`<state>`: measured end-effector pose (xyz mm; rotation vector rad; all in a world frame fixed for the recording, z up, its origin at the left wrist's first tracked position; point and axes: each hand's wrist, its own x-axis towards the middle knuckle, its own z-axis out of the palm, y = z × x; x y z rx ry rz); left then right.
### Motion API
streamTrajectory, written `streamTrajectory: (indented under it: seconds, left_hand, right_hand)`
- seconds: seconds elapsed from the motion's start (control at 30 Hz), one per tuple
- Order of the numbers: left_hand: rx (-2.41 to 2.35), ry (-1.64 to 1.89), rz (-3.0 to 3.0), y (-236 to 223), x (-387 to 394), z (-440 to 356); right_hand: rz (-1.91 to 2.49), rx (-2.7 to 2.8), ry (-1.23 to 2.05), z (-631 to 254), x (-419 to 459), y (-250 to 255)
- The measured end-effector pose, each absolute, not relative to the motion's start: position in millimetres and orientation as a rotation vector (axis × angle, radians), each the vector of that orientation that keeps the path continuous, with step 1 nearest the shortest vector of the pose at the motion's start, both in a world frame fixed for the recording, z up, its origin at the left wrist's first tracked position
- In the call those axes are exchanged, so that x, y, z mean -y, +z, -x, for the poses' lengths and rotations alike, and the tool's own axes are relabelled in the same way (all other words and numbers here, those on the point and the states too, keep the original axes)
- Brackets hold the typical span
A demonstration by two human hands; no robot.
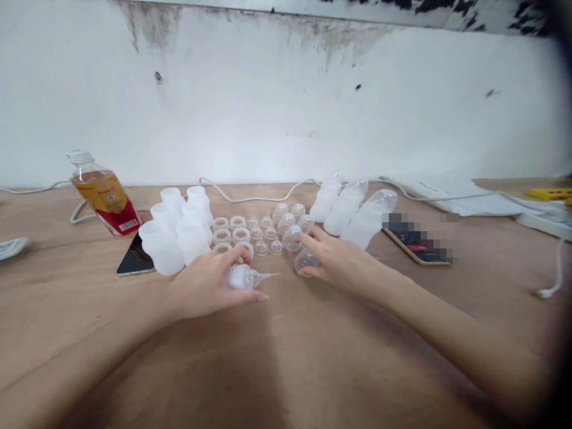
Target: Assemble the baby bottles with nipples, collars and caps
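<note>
Head view | left hand (pixel 205 285): gripping nipple-topped piece (pixel 242 277), tip toward 3 o'clock | right hand (pixel 336 257): grasping clear dome cap (pixel 305 261), 3 o'clock from that piece | white bottles (pixel 163 247): its 10 o'clock, on table (pixel 286 369)

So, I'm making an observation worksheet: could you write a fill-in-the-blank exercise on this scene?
The clear piece with a pointed tip is in the person's ____ hand.
The drink bottle has a cap coloured ____.
The visible white bottles wearing clear covers number ____.

Missing words: left; white; three.
</note>
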<state>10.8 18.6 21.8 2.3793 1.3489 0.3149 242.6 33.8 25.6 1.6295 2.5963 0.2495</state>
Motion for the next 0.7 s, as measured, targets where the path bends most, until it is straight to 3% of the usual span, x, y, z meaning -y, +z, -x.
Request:
streamTrajectory:
  seconds: [0.33, 0.53, 0.7]
  left_hand:
    - [-1.37, 0.366, -2.368, 23.5, -16.9, -12.4]
    - [-1.277, 0.419, -2.562, 10.8, -5.3, -20.7]
    - [-1.236, 0.378, -2.731, 3.9, -1.0, -27.2]
  right_hand:
    - [-1.781, -2.9, 0.259, -238.1, -31.0, 26.8]
    - [-1.603, -2.97, -0.889, -212.9, -4.2, 34.0]
    - [-1.532, -2.857, -1.234, -200.7, -0.3, 20.3]
